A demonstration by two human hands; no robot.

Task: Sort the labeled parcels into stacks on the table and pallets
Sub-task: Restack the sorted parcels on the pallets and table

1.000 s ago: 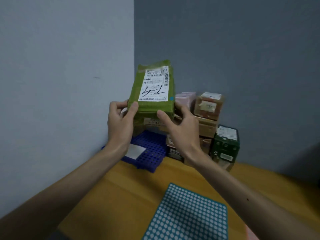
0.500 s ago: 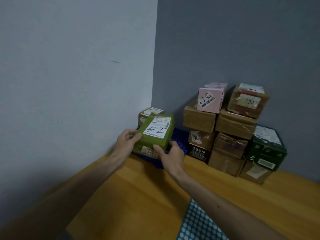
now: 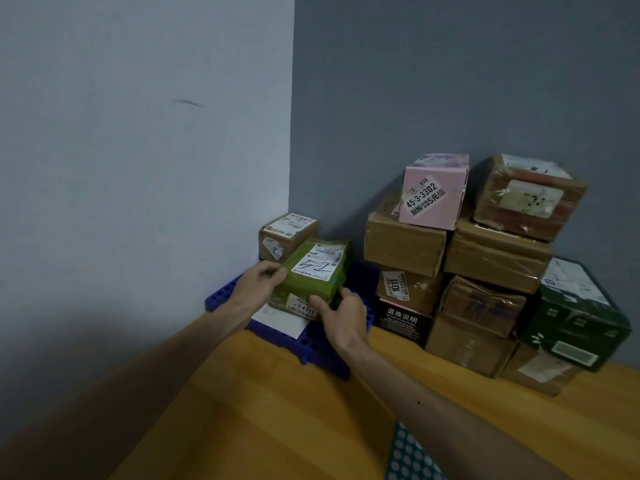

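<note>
Walls: a pale wall (image 3: 138, 168) at left and a darker grey wall (image 3: 450, 81) met in a corner, closing off the far side.
Open room: bare orange tabletop (image 3: 277, 427) lay free in front of the blue pallet (image 3: 311, 351) and between the forearms.
Stack: brown cartons (image 3: 495, 258) stood piled against the grey wall, topped by a pink box (image 3: 433, 192), with a dark green box (image 3: 575, 313) at the right end; the stack's left face was near the pallet's right edge.
Pallet: the blue pallet, gridded, sat in the corner, a white sheet (image 3: 280, 322) on its front.
Corner box: a small brown box (image 3: 287, 233) stood at the pallet's back, against the pale wall.
Parcel: the green parcel (image 3: 311, 278), label up, was tilted over the pallet's middle above a lower parcel (image 3: 298, 306); whether the two touched could not be told.
Hands: the left hand (image 3: 256, 289) gripped its left near corner, fingers curled; the right hand (image 3: 343, 317) pinched its near right edge, thumb on the front.
Mat: a teal dotted mat (image 3: 412, 459) showed at the bottom edge.
</note>
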